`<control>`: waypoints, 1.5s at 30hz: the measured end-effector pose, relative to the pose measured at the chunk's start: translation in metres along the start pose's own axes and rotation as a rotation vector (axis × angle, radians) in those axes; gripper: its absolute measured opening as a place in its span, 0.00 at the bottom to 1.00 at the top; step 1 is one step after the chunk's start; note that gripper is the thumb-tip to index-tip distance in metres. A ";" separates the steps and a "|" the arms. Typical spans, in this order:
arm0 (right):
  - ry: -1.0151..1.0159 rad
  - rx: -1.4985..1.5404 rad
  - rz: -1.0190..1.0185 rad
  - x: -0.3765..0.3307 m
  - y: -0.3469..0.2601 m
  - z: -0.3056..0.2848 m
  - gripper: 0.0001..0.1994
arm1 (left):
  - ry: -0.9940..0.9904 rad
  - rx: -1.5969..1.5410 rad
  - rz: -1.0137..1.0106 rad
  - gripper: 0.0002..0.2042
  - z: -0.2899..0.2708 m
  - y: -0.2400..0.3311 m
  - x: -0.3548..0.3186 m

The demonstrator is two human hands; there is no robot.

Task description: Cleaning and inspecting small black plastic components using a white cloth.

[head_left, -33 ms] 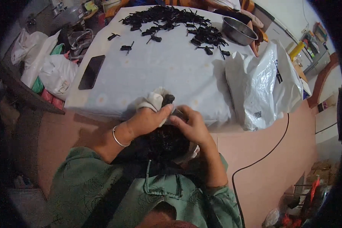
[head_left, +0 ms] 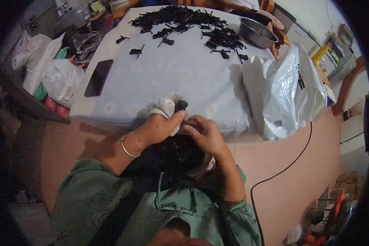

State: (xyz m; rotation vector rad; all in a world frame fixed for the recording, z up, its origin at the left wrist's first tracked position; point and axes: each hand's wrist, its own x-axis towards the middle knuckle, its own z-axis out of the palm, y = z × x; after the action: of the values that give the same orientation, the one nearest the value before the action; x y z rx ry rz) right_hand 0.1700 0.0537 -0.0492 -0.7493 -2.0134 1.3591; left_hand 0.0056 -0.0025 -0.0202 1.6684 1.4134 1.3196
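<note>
Over the table's near edge, my left hand (head_left: pixel 164 128) is closed around a bunched white cloth (head_left: pixel 165 107) and a small black part (head_left: pixel 181 105) that sticks up beyond the thumb. My right hand (head_left: pixel 206 133) is beside it, thumb and fingers curled together close to the lower end of that part. Whatever the right fingertips pinch is hidden. Below both hands, at my lap, sits a dark mass with small glints (head_left: pixel 178 153); its kind cannot be made out. Many similar black parts with thin arms (head_left: pixel 176 18) lie heaped at the table's far side.
A white cloth covers the table (head_left: pixel 151 82). A black phone (head_left: pixel 99 78) lies at its left, a metal bowl (head_left: pixel 258 33) at the far right near another person's arm. One large white plastic bag (head_left: pixel 272 94) stands on the right edge. A black cable (head_left: pixel 281 172) crosses the floor.
The right hand's fingers have curled in a little beside the black part. The left hand and cloth stay almost where they were.
</note>
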 end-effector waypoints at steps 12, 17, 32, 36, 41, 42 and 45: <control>0.197 0.130 -0.043 0.000 -0.012 0.004 0.07 | -0.203 0.089 0.263 0.14 0.006 0.003 0.004; 0.170 0.038 -0.066 0.000 -0.013 -0.001 0.10 | -0.248 -0.181 -0.138 0.14 0.003 0.008 0.003; 0.082 0.023 -0.020 -0.001 -0.013 0.000 0.12 | -0.428 0.588 0.120 0.13 -0.001 0.017 -0.002; 0.142 0.015 -0.048 -0.007 -0.007 -0.027 0.13 | -0.474 0.455 0.188 0.15 -0.038 0.022 0.009; 0.396 -0.028 -0.191 -0.003 -0.008 -0.018 0.11 | 0.066 0.737 -0.120 0.23 -0.122 -0.024 0.066; 0.419 -0.105 -0.265 0.000 -0.008 -0.016 0.09 | 0.148 0.853 -0.094 0.25 -0.145 -0.043 0.089; 0.391 -0.101 -0.295 0.005 -0.018 -0.012 0.08 | 0.051 1.022 -0.411 0.26 -0.215 -0.090 0.144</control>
State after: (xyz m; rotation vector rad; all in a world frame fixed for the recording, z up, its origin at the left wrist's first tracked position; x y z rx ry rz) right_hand 0.1730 0.0589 -0.0280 -0.6691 -1.8019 0.8720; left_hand -0.2346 0.1233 0.0188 1.7233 2.5342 0.3798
